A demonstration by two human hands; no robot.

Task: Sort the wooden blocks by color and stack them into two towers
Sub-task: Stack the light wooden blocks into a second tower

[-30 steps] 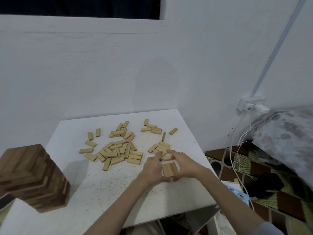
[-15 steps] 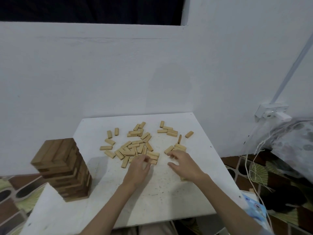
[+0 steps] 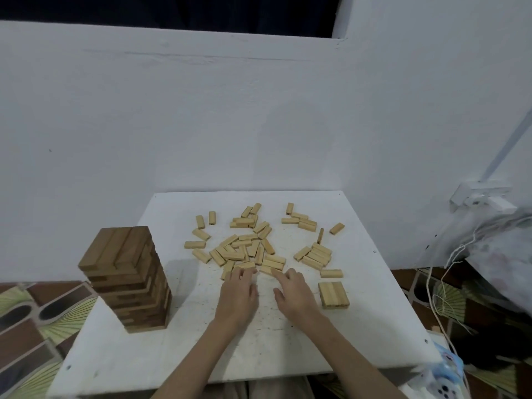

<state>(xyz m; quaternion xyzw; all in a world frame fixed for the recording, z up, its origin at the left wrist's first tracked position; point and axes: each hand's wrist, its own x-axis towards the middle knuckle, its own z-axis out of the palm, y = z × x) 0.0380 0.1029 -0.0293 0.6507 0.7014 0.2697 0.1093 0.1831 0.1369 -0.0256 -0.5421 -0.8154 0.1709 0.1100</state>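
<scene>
A tall tower of dark brown blocks [image 3: 129, 279] stands on the left of the white table [image 3: 201, 355]. Several loose light-coloured blocks [image 3: 244, 249] lie scattered across the table's far half. A flat row of three light blocks [image 3: 333, 295] lies side by side to the right of my hands. My left hand [image 3: 239, 295] rests palm down with its fingertips touching the near edge of the loose pile. My right hand [image 3: 293, 292] lies beside it with fingers spread, the index finger reaching a light block. Neither hand holds a block.
A white wall rises just behind the table. On the right are a wall socket [image 3: 480, 197] with hanging white cables [image 3: 440, 283] and a patterned cushion [image 3: 506, 249]. A patterned floor mat [image 3: 34, 318] lies to the left, below the table.
Both hands let go of the row of three light blocks, which now lies on the table, and moved left to the near edge of the loose pile. The camera view shifted right and up.
</scene>
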